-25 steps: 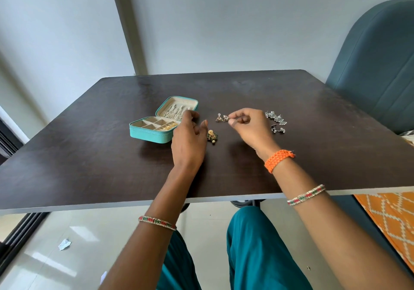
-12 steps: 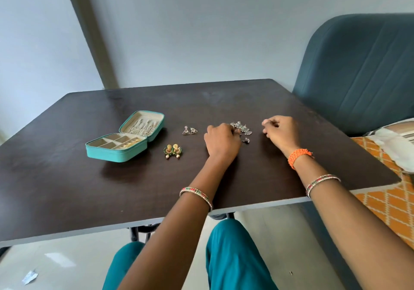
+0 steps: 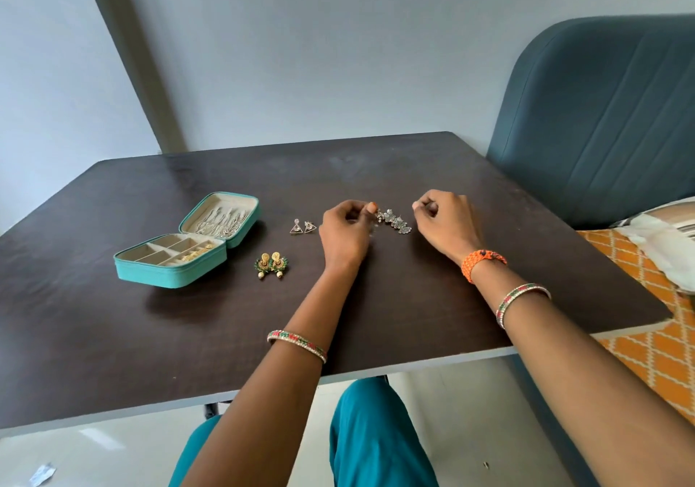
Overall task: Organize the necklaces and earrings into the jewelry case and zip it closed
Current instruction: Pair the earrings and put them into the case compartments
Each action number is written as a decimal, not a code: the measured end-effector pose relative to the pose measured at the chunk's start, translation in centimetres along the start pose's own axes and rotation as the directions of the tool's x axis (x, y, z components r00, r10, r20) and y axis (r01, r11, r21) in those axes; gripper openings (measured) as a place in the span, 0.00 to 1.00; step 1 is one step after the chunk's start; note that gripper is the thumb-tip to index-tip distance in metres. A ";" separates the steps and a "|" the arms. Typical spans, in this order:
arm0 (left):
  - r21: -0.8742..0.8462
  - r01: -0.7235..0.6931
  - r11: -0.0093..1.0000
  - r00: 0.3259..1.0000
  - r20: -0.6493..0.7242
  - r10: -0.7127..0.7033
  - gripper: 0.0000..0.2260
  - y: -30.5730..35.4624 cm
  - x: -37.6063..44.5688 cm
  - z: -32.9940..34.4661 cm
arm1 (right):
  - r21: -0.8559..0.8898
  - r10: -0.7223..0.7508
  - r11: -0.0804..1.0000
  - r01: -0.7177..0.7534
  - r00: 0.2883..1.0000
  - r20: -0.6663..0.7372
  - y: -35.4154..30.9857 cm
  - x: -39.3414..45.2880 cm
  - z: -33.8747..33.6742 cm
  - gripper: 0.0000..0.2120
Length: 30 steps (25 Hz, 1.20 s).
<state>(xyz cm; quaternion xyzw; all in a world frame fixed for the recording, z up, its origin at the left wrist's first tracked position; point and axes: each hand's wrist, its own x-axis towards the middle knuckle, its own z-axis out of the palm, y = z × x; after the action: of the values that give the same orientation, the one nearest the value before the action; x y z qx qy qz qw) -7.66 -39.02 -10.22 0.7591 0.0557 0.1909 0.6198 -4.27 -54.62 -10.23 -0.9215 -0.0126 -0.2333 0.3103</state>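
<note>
Teal jewelry case (image 3: 171, 268) lies open at left, ready to receive; left hand (image 3: 344, 233) and right hand (image 3: 445, 223), fingers curled, flank the silver earrings (image 3: 395, 220); whether either pinches anything cannot be told.

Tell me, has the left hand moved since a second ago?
Yes. The left hand went right, from beside the jewelry case to the silver earrings.

Left hand (image 3: 344, 233) covers the near end of the silver jewelry cluster (image 3: 395, 220), right hand (image 3: 445, 223) fingertips curl out of sight, necklaces in the jewelry case (image 3: 180, 248) lid too small to separate.
</note>
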 end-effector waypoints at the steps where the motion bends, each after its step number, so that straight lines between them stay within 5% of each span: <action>1: -0.075 -0.004 0.997 1.000 -0.009 0.004 0.08 -0.1 0.2 -0.3 | 0.034 -0.045 0.998 0.045 0.999 -0.017 -0.4 0.0 0.3 0.06; 5: -0.206 -0.024 0.978 1.000 -0.020 0.020 0.07 -0.3 0.8 -0.9 | 0.172 -0.146 0.974 0.148 0.989 -0.028 -2.7 1.1 1.8 0.05; 12: -0.304 0.029 0.952 0.998 0.057 -0.012 0.04 -0.1 2.1 -1.8 | -0.132 -0.230 0.961 0.244 0.967 0.113 -3.1 2.3 2.5 0.13; 17: -0.405 0.137 0.904 0.988 0.120 -0.096 0.05 0.4 2.1 -2.0 | -0.174 -0.158 0.967 0.186 0.973 0.166 -3.1 2.6 2.9 0.11; 19: -0.441 0.196 0.876 0.977 0.165 -0.135 0.05 0.4 2.1 -2.0 | -0.076 -0.119 0.988 0.131 0.983 0.141 -3.0 2.8 3.1 0.10; 21: -0.442 0.232 0.867 0.969 0.182 -0.167 0.05 0.4 2.1 -1.9 | 0.244 -0.082 0.968 0.064 0.995 0.063 -2.8 2.8 2.9 0.07; 24: -0.483 0.290 0.826 0.955 0.201 -0.218 0.05 0.6 2.1 -2.1 | 0.652 -0.019 0.757 -0.052 0.995 0.102 -3.0 2.4 2.4 0.06; 30: -0.550 0.338 0.763 0.938 0.261 -0.228 0.05 0.9 1.8 -2.5 | 0.849 -0.012 0.480 -0.221 0.966 0.258 -4.3 1.5 1.9 0.09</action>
<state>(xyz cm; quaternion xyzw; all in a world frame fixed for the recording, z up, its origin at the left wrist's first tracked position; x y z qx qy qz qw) -7.01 -36.38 -8.54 0.5269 0.0528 0.0339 0.8476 -2.87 -50.24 -8.44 -0.6559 -0.1082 -0.0676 0.7440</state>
